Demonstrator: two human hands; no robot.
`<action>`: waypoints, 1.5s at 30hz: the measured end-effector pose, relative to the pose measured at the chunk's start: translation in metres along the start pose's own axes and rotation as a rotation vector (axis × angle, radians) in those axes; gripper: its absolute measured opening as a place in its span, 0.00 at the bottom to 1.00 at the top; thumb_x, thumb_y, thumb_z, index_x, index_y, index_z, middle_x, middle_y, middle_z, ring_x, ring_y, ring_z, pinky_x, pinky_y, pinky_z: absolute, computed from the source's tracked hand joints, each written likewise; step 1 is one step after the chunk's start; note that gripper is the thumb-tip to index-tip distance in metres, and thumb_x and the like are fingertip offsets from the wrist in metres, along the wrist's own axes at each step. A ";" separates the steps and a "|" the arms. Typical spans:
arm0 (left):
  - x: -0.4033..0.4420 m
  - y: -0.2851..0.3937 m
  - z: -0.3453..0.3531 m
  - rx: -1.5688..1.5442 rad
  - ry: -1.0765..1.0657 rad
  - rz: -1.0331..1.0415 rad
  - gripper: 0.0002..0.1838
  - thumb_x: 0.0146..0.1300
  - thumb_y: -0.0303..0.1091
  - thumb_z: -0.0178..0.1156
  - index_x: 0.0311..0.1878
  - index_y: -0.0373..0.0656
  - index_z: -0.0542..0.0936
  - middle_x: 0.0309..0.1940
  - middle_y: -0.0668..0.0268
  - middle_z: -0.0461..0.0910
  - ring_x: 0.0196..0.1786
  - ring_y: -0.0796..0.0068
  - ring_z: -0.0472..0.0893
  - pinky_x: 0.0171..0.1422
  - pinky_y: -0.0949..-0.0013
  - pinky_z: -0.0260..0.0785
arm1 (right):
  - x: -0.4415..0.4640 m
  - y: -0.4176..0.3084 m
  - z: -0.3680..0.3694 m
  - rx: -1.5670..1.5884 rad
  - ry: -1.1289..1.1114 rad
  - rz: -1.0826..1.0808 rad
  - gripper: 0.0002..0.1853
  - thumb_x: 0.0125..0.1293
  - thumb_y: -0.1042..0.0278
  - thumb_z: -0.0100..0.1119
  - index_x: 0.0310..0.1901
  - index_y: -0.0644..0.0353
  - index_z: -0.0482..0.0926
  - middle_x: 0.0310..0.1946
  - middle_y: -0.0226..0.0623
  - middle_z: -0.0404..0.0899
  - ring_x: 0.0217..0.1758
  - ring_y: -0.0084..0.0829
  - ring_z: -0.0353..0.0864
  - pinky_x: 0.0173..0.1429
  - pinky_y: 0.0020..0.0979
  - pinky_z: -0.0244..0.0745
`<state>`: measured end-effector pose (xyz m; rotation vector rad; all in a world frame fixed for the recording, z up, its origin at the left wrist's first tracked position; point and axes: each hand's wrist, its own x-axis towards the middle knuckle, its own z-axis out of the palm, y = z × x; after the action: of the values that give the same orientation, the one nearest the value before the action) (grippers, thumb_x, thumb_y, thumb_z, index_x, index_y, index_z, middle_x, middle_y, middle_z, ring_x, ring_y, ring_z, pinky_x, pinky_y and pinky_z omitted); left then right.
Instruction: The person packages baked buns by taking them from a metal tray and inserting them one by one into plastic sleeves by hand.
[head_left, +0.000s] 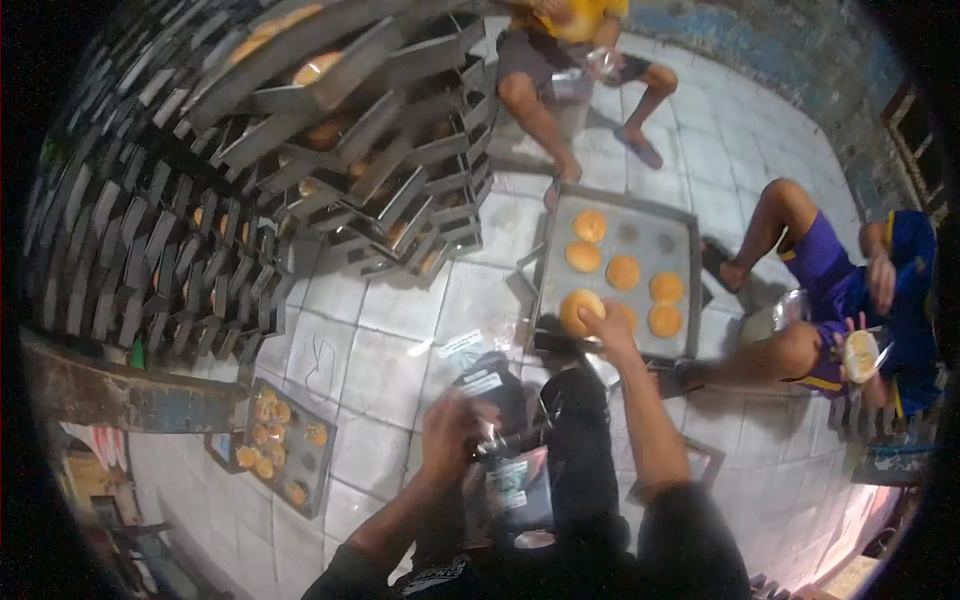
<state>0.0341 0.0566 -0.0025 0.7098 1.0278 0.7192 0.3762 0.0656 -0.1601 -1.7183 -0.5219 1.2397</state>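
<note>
My right hand [612, 335] is closed on a round golden bun [580, 312] over the near left corner of a metal baking tray [618, 195]. Several more buns [622, 272] lie on that tray, one partly hidden by my fingers. Over my lap, my left hand [452, 430] is smeared by motion, its fingers drawn together at a shiny clear plastic bag [490, 440]. Printed plastic bags [515, 485] rest on my lap below it.
Stacked metal trays [400, 210], some with buns, rise at the left. Another tray [318, 470] of buns lies at lower left. One person [565, 25] sits across from me; another [815, 250], at right, holds a bagged bun [860, 355].
</note>
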 end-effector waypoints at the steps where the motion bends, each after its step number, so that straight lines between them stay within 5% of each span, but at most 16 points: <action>1: 0.001 0.002 -0.005 0.001 -0.008 0.010 0.21 0.80 0.44 0.50 0.58 0.32 0.75 0.42 0.52 0.85 0.40 0.64 0.86 0.43 0.62 0.80 | -0.028 -0.006 -0.002 0.270 -0.005 0.018 0.37 0.68 0.58 0.71 0.70 0.69 0.66 0.66 0.43 0.76 0.67 0.41 0.77 0.66 0.44 0.76; 3: 0.002 0.001 -0.012 -0.048 -0.019 0.033 0.19 0.80 0.40 0.49 0.60 0.33 0.73 0.55 0.48 0.83 0.55 0.57 0.85 0.55 0.56 0.81 | -0.103 -0.039 0.007 0.637 -0.306 -0.208 0.35 0.69 0.66 0.68 0.73 0.63 0.64 0.65 0.41 0.75 0.66 0.37 0.77 0.71 0.42 0.74; 8: 0.037 -0.005 -0.036 -0.351 -0.008 -0.028 0.13 0.76 0.37 0.59 0.54 0.37 0.75 0.51 0.53 0.84 0.54 0.56 0.86 0.57 0.53 0.81 | -0.277 -0.103 0.076 -0.291 -0.072 -0.476 0.29 0.61 0.65 0.76 0.62 0.60 0.75 0.54 0.40 0.83 0.60 0.37 0.82 0.65 0.36 0.76; 10: 0.036 -0.005 -0.026 -0.379 -0.020 -0.072 0.13 0.75 0.37 0.60 0.52 0.36 0.78 0.47 0.54 0.85 0.56 0.56 0.83 0.64 0.51 0.76 | -0.298 -0.091 0.099 -0.478 -0.128 -1.211 0.23 0.57 0.73 0.72 0.55 0.60 0.78 0.55 0.45 0.81 0.57 0.47 0.83 0.63 0.41 0.80; 12: 0.021 0.001 -0.006 -0.383 -0.077 -0.115 0.15 0.76 0.41 0.58 0.51 0.37 0.78 0.48 0.53 0.86 0.56 0.54 0.83 0.66 0.52 0.75 | -0.282 -0.074 0.098 -0.790 0.010 -1.509 0.20 0.58 0.77 0.67 0.53 0.61 0.78 0.56 0.46 0.80 0.57 0.51 0.83 0.62 0.43 0.81; 15: -0.039 0.040 0.023 -0.393 -0.289 -0.249 0.23 0.80 0.49 0.45 0.58 0.39 0.78 0.52 0.60 0.84 0.57 0.63 0.83 0.65 0.58 0.75 | -0.282 -0.074 0.101 -0.643 0.205 -1.392 0.10 0.62 0.77 0.62 0.46 0.61 0.79 0.54 0.43 0.82 0.61 0.50 0.82 0.64 0.45 0.80; 18: -0.043 0.016 0.010 -0.500 -0.405 -0.192 0.24 0.79 0.48 0.47 0.60 0.38 0.79 0.56 0.56 0.84 0.60 0.58 0.82 0.68 0.54 0.74 | -0.309 -0.098 0.115 -0.846 0.196 -1.455 0.12 0.60 0.76 0.65 0.46 0.61 0.78 0.54 0.43 0.82 0.62 0.45 0.83 0.70 0.53 0.74; 24: -0.038 0.008 -0.033 -0.644 -0.367 -0.159 0.23 0.79 0.41 0.43 0.66 0.38 0.76 0.60 0.57 0.82 0.63 0.60 0.81 0.73 0.57 0.70 | -0.307 -0.063 0.169 -0.687 -0.105 -1.191 0.30 0.62 0.73 0.62 0.68 0.61 0.72 0.68 0.49 0.76 0.73 0.48 0.74 0.81 0.57 0.57; 26: -0.057 -0.010 -0.005 -0.378 -0.071 0.145 0.25 0.80 0.43 0.44 0.70 0.37 0.71 0.66 0.56 0.77 0.68 0.60 0.77 0.76 0.58 0.67 | -0.287 -0.056 0.167 -0.820 0.078 -1.306 0.31 0.59 0.77 0.63 0.66 0.68 0.71 0.65 0.52 0.76 0.74 0.52 0.72 0.79 0.61 0.57; 27: -0.066 -0.018 -0.009 -0.110 -0.209 0.355 0.24 0.81 0.45 0.49 0.69 0.38 0.72 0.65 0.59 0.77 0.67 0.65 0.77 0.71 0.57 0.72 | -0.286 -0.066 0.160 -0.930 0.081 -1.343 0.30 0.60 0.77 0.60 0.66 0.72 0.70 0.65 0.54 0.76 0.74 0.53 0.71 0.79 0.61 0.57; 31: -0.039 0.011 -0.027 -0.606 -0.433 0.047 0.26 0.80 0.44 0.51 0.76 0.48 0.65 0.69 0.60 0.73 0.69 0.63 0.75 0.74 0.59 0.70 | -0.289 -0.079 0.154 -0.982 0.040 -1.324 0.27 0.60 0.77 0.60 0.63 0.67 0.74 0.65 0.53 0.76 0.73 0.53 0.72 0.80 0.62 0.55; 35: -0.033 -0.018 0.027 -0.489 -0.127 0.340 0.27 0.74 0.40 0.63 0.72 0.52 0.66 0.59 0.62 0.77 0.61 0.65 0.79 0.66 0.57 0.75 | -0.262 -0.085 0.153 -0.961 -0.034 -1.227 0.24 0.62 0.76 0.58 0.62 0.67 0.74 0.63 0.53 0.76 0.72 0.51 0.72 0.80 0.61 0.56; 39: -0.032 -0.009 0.026 -0.673 -0.008 0.220 0.28 0.75 0.44 0.62 0.72 0.53 0.66 0.60 0.61 0.77 0.61 0.63 0.79 0.66 0.54 0.74 | -0.285 -0.114 0.148 -0.907 -0.061 -1.233 0.16 0.64 0.74 0.63 0.55 0.60 0.78 0.52 0.46 0.81 0.61 0.50 0.79 0.75 0.60 0.60; 41: -0.028 0.007 0.010 -0.766 -0.165 0.130 0.31 0.77 0.58 0.49 0.73 0.48 0.66 0.63 0.58 0.76 0.63 0.56 0.79 0.70 0.52 0.73 | -0.290 -0.114 0.144 -0.834 -0.103 -1.285 0.15 0.66 0.73 0.64 0.53 0.59 0.79 0.49 0.46 0.82 0.56 0.52 0.81 0.72 0.58 0.65; 43: -0.021 0.008 0.003 -0.784 -0.262 0.064 0.41 0.78 0.69 0.33 0.73 0.41 0.67 0.69 0.53 0.73 0.68 0.50 0.76 0.75 0.45 0.69 | -0.293 -0.102 0.145 -0.737 -0.352 -0.810 0.09 0.66 0.73 0.66 0.46 0.60 0.80 0.44 0.42 0.82 0.53 0.47 0.83 0.63 0.50 0.74; 45: -0.004 -0.005 -0.003 -0.748 -0.256 0.024 0.41 0.79 0.69 0.33 0.73 0.41 0.68 0.69 0.53 0.73 0.69 0.50 0.75 0.76 0.44 0.67 | -0.295 -0.092 0.145 -0.546 -0.581 -0.684 0.08 0.66 0.73 0.67 0.44 0.61 0.79 0.42 0.39 0.81 0.51 0.42 0.83 0.57 0.44 0.75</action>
<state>0.0312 0.0512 -0.0055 0.1518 0.4539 0.9284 0.1423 -0.0519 0.0592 -1.3539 -1.7610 1.1125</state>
